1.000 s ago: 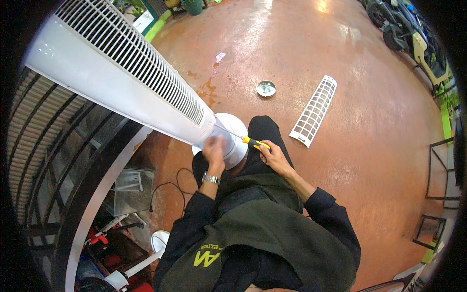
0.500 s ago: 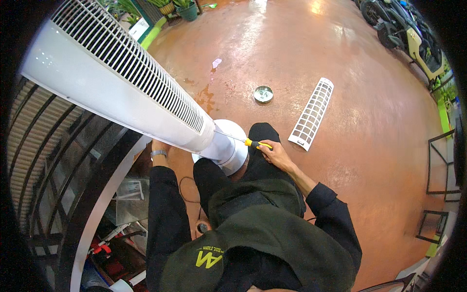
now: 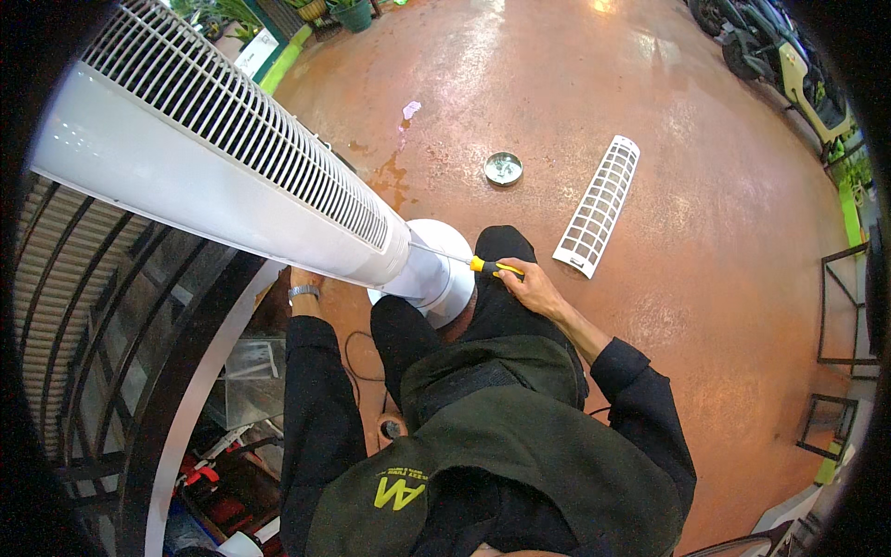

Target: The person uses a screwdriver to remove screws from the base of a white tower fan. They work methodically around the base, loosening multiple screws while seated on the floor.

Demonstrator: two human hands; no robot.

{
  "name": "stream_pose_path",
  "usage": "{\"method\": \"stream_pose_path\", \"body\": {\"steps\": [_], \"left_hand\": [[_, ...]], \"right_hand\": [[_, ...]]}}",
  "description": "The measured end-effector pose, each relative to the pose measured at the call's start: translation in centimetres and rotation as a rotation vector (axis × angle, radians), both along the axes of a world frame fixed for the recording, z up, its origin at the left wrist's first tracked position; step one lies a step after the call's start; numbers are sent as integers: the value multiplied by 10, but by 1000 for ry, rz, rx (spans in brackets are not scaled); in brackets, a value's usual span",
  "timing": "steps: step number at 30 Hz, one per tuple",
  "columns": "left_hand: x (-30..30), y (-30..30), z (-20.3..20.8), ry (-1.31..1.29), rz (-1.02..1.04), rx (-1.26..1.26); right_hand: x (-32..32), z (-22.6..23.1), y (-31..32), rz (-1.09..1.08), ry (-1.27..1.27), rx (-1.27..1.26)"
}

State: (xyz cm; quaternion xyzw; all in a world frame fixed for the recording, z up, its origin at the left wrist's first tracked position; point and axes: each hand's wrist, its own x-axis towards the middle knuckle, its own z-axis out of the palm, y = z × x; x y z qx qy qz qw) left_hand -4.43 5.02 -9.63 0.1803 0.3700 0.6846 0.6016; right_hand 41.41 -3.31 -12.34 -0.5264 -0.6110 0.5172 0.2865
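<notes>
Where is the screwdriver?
Near the head view's centre, the screwdriver is in the right hand, its shaft pointing left toward the lower part of the white fan.

The upper garment [image 3: 548,446] is dark olive green over the torso, soft and matte, falling in broad folds, with a black band of fabric across the lap. A yellow-green printed emblem [image 3: 397,493], angular with small lettering beside it, marks the chest. The left sleeve [image 3: 320,418] and right sleeve [image 3: 650,418] are long and black, the right one ending in a wide, loose cuff [image 3: 618,365]. Black trousers [image 3: 506,246] cover the knees. A silver-toned wristwatch [image 3: 303,291] with a metal link band circles the left wrist; the hands [image 3: 531,286] are bare.
</notes>
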Motion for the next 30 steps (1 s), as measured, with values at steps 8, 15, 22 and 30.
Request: {"method": "stream_pose_path", "body": {"steps": [8,15,22,30], "left_hand": [[0,-1,1,-10,-2,-5],[4,0,2,-18,-8,-5],[6,-1,3,-20,-12,-5],[8,1,3,-40,-8,-3]], "right_hand": [[1,-3,1,-1,-54,139],[7,-15,3,48,-69,271],[9,-29,2,160,-292,618],[-10,-26,-4,23,-14,461]]}}
